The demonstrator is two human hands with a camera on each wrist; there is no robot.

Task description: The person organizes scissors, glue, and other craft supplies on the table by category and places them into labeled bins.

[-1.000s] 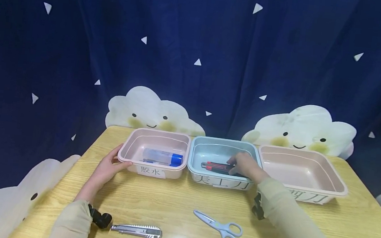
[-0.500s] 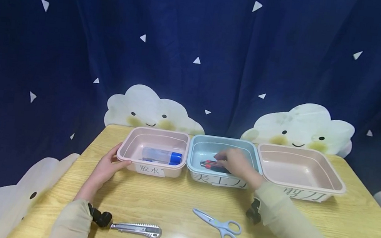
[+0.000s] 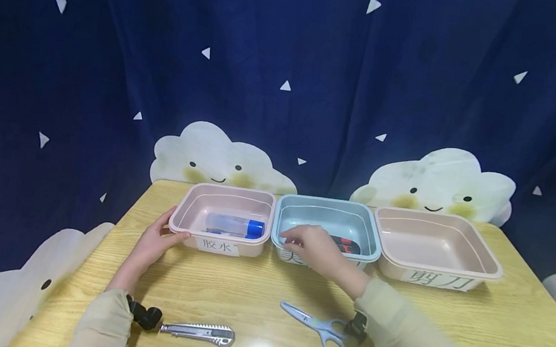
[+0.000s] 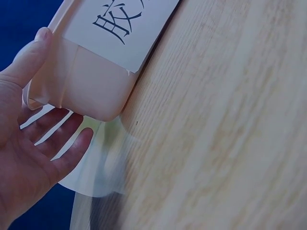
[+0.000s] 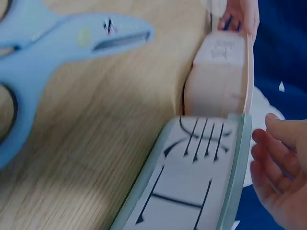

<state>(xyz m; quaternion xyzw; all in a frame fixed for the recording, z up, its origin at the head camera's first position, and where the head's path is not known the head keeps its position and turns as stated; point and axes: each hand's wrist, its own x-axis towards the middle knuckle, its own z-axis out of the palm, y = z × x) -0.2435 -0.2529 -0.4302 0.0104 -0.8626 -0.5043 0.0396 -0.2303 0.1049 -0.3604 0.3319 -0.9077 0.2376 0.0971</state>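
Note:
My left hand [image 3: 152, 242] rests at the left corner of a pink bin [image 3: 188, 239], thumb on the front rim and fingers along the side. Inside lies a clear glue bottle with a blue cap [image 3: 254, 228]. My right hand [image 3: 314, 250] is over the front left of a blue bin [image 3: 372, 237], fingers loosely bent. In the right wrist view nothing shows between its thumb and fingers. Red and black utility knives [image 3: 347, 245] lie in that bin, partly hidden by this hand.
Another pink bin [image 3: 445, 253] stands at the right. Light blue scissors [image 3: 310, 319] and a silver utility knife [image 3: 200, 332] lie on the wooden table [image 3: 235, 293] in front. Behind it hangs a dark blue curtain [image 3: 245, 96] with white cloud shapes.
My right hand has moved left across the blue bin, uncovering the right ends of the knives and covering their left ends. The left hand keeps its place at the pink bin.

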